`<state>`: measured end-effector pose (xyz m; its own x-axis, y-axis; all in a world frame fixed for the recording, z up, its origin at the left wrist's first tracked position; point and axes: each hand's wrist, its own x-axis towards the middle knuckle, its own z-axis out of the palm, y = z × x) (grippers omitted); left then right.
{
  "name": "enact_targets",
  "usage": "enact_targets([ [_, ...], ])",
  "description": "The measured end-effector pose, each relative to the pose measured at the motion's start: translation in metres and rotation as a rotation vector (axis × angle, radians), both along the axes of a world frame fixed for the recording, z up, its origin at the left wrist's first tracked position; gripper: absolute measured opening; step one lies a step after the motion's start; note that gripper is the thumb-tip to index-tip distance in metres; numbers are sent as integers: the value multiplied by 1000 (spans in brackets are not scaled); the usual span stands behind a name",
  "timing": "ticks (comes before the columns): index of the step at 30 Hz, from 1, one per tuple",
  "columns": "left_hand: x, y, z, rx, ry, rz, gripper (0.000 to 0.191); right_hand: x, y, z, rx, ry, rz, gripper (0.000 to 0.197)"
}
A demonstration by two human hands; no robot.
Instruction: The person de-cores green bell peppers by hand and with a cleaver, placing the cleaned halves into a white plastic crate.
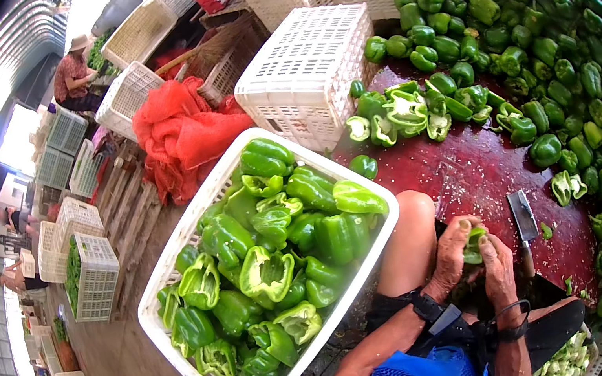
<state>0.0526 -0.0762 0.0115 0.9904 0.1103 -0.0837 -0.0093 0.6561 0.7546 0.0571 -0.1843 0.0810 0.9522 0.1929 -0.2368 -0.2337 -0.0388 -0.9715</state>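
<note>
Between my two hands is a green bell pepper [473, 247], above my lap at the near edge of the red tabletop. My left hand [452, 251] grips it from one side, and my right hand [495, 260] has its thumb on the other side; fingers hide much of the pepper. A cleaver [522, 215] with a wooden handle lies on the red surface to the right of my hands. To the left stands a white plastic crate [145, 292] full of green peppers, several cut open with pale insides showing. Cut pepper pieces [404, 111] lie at the far side of the red surface.
A large heap of green peppers [546, 45] covers the right side. An upturned white crate [303, 56] and red mesh sacks [180, 127] stand beyond the full crate. A basket of pepper cores [560, 361] is at lower right. A person in a hat [73, 76] works farther off.
</note>
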Motion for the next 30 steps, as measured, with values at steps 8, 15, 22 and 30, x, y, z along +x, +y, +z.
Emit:
enact_targets([
  [8,2,-5,-25,69,81,90,45,35,48,53,-69,-157,64,21],
  [15,25,2,-52,96,430,-532,32,43,149,67,-164,-794,223,31],
  [22,3,-15,-25,106,361,-277,24,108,-58,-31,-451,-511,-245,7],
  [30,-3,-15,-31,224,349,-418,28,170,-217,-78,-1413,-406,-287,29],
])
